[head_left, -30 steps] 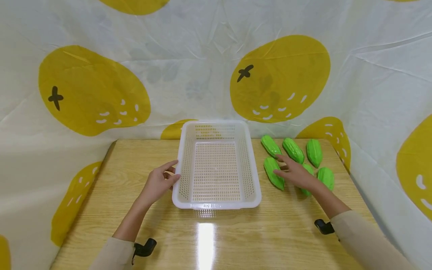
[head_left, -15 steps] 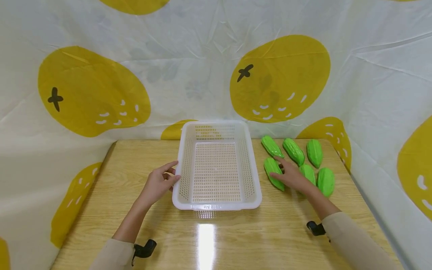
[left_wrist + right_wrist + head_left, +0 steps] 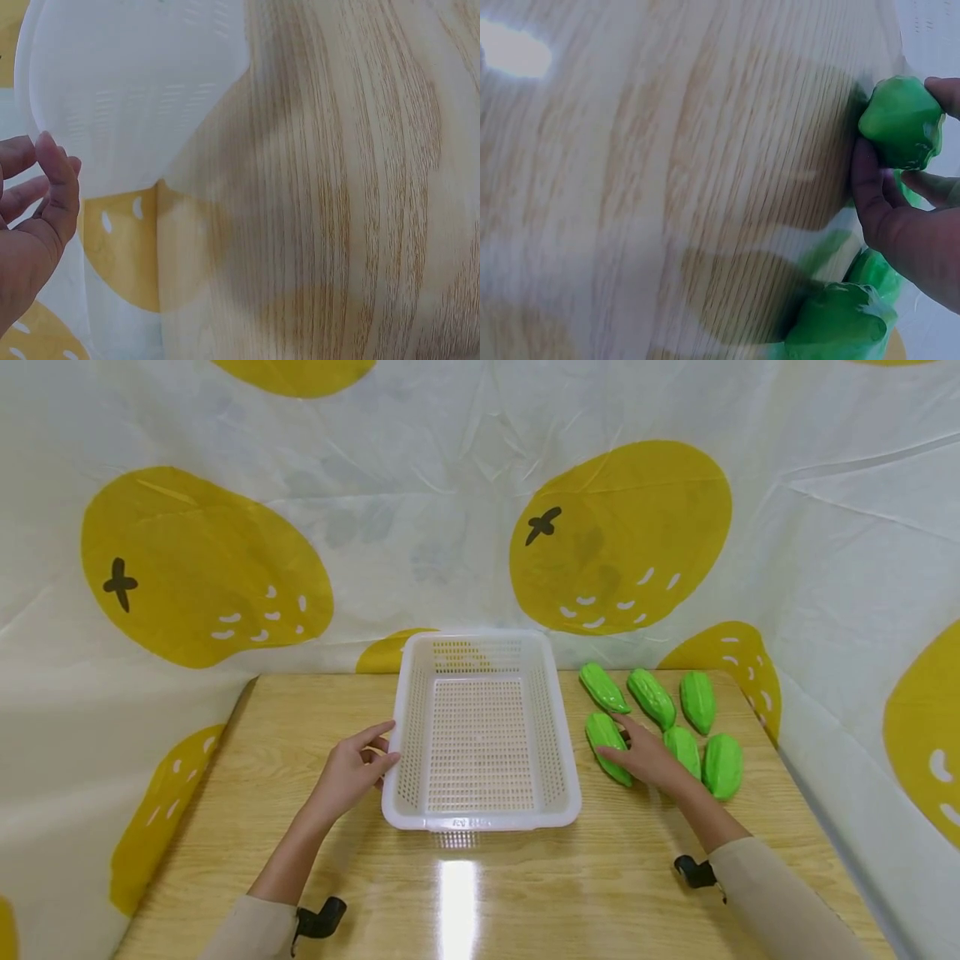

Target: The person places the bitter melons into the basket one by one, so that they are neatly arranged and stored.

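Observation:
My left hand (image 3: pixel 352 770) holds the left rim of a white perforated plastic basket (image 3: pixel 480 821), with thumb and forefinger at its edge. In the left wrist view, bent fingers (image 3: pixel 64 180) meet the basket's rim (image 3: pixel 34 82). To the right of the basket, my right hand (image 3: pixel 647 758) grips a bright green, ridged bitter gourd (image 3: pixel 603 732), which lies on the table. The right wrist view shows this gourd (image 3: pixel 901 124) between the thumb and fingers (image 3: pixel 866 180). Part of it is hidden behind the hand.
Several more green gourds lie around the right hand: one at the back left (image 3: pixel 602 687), others behind (image 3: pixel 651 697) and to the right (image 3: pixel 722 766). The wooden table (image 3: pixel 555 893) ends at a white curtain (image 3: pixel 427 543) with yellow fruit prints.
My right hand has moved slightly left and nearer, its thumb and fingers settling around the front-left gourd. The left hand and the basket stay in place.

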Action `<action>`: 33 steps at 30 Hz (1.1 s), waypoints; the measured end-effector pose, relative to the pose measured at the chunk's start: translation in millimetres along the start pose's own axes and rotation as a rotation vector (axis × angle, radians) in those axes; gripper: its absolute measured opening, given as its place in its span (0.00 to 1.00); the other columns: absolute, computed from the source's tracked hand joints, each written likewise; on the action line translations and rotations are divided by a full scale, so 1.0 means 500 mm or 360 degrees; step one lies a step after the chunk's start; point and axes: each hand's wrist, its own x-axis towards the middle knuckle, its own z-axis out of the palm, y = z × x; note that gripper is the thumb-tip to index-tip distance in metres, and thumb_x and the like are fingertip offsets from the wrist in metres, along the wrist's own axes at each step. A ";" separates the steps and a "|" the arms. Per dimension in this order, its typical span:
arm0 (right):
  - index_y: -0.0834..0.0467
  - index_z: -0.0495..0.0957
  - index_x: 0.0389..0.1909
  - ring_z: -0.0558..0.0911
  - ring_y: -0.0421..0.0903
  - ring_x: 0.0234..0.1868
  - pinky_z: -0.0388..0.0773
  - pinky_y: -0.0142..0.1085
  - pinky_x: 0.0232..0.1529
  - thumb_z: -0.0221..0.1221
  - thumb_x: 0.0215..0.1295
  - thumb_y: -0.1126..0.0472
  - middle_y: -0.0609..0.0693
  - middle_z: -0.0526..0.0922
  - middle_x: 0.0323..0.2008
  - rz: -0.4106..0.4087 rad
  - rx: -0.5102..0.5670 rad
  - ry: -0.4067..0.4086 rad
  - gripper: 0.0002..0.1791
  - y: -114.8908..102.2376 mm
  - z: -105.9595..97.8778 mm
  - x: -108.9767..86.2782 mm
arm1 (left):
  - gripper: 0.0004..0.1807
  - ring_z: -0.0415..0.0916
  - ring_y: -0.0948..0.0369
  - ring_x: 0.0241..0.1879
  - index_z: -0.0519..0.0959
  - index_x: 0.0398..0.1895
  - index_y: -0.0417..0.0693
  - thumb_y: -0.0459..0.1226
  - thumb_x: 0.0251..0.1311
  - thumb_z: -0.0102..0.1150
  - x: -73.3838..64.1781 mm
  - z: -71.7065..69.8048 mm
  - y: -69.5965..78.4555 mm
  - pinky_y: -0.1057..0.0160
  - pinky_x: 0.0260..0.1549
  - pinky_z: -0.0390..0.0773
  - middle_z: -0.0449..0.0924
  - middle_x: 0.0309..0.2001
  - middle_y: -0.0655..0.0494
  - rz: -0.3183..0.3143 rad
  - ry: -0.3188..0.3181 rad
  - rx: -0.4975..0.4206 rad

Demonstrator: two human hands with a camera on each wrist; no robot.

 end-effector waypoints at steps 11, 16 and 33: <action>0.64 0.54 0.80 0.68 0.72 0.69 0.74 0.65 0.63 0.60 0.74 0.45 0.74 0.65 0.72 0.0007 0.0027 0.0024 0.45 0.006 0.000 0.001 | 0.30 0.78 0.58 0.30 0.72 0.73 0.41 0.33 0.68 0.66 -0.002 0.002 0.003 0.64 0.22 0.85 0.77 0.48 0.38 -0.0009 0.0019 0.0027; 0.67 0.51 0.80 0.67 0.74 0.70 0.75 0.65 0.63 0.59 0.75 0.45 0.75 0.63 0.72 0.0013 0.0105 0.0017 0.46 0.006 -0.015 -0.005 | 0.30 0.78 0.58 0.30 0.72 0.73 0.41 0.32 0.68 0.66 -0.001 0.003 0.002 0.60 0.23 0.86 0.77 0.47 0.39 0.0001 0.0021 0.0047; 0.63 0.50 0.82 0.67 0.71 0.69 0.73 0.65 0.64 0.59 0.77 0.49 0.73 0.63 0.72 -0.0207 0.0122 0.0053 0.43 -0.043 -0.096 -0.009 | 0.31 0.79 0.57 0.31 0.72 0.73 0.42 0.33 0.68 0.66 -0.002 0.003 0.007 0.54 0.25 0.88 0.77 0.48 0.39 -0.0022 0.0013 0.0023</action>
